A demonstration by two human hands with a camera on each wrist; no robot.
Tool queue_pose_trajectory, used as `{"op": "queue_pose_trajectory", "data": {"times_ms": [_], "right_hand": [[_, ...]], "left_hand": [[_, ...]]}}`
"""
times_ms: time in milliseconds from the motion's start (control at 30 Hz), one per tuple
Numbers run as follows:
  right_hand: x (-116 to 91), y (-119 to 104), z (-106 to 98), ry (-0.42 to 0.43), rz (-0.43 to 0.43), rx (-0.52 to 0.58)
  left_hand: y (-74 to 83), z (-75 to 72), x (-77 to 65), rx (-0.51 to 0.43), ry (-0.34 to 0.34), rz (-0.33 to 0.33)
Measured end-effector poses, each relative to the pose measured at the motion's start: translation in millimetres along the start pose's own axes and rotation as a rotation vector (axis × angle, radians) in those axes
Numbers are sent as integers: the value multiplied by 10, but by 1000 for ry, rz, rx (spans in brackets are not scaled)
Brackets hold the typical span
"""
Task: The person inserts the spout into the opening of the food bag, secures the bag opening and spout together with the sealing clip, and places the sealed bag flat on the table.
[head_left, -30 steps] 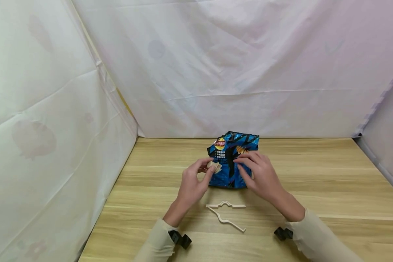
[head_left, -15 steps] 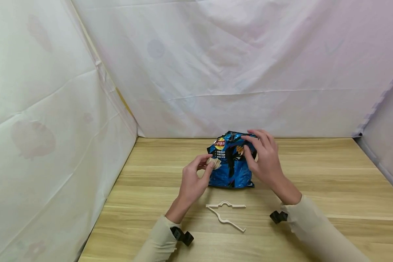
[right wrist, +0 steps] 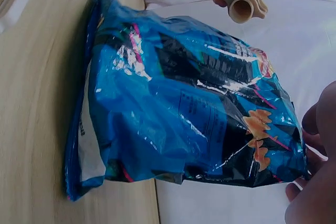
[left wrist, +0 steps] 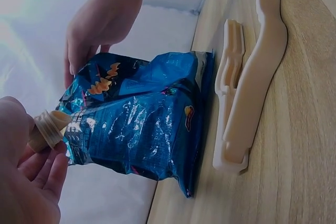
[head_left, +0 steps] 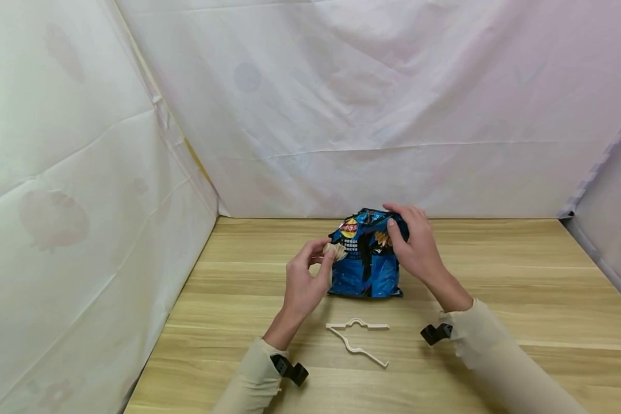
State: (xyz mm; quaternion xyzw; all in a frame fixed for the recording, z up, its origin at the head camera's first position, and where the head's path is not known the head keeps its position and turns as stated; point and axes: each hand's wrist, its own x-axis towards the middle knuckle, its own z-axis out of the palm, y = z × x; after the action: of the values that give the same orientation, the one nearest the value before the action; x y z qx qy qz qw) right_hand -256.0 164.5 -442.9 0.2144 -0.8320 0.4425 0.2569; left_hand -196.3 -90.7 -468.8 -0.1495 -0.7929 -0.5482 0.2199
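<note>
A blue Lay's chip bag [head_left: 364, 264] stands on the wooden table, its upper part crumpled. My right hand [head_left: 416, 244] grips the bag's upper right corner, thumb in front and fingers behind. Pinched between the thumb and fingers of my left hand [head_left: 306, 279] is a small beige spout [head_left: 336, 250]. The left wrist view shows this spout [left wrist: 50, 127] as a hollow tube with a ridged collar, close to the bag's upper left side. Nearer to me lies a beige bag clip [head_left: 357, 339], its two hinged arms spread, each with a bulge along its length.
The wooden table [head_left: 227, 299] meets a white cloth wall [head_left: 310, 115] just behind the bag. Another cloth wall [head_left: 83, 230] runs along the left side. A black wrist camera [head_left: 290, 370] sits on each sleeve.
My right hand has moved up and back from the bag's front to its upper right corner and taken hold there. The left hand, still holding the spout, has shifted slightly up.
</note>
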Motion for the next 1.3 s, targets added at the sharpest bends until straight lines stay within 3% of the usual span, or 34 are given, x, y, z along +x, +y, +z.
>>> {"op": "queue_pose_trajectory", "data": {"times_ms": [267,1300], "right_hand": [[18,-29,7,-36,61,44],[-25,-248,-53,-72,72,127]], "left_hand": [[13,21,15,-43,45,-7],[144,132,179,-95,181,24]]}}
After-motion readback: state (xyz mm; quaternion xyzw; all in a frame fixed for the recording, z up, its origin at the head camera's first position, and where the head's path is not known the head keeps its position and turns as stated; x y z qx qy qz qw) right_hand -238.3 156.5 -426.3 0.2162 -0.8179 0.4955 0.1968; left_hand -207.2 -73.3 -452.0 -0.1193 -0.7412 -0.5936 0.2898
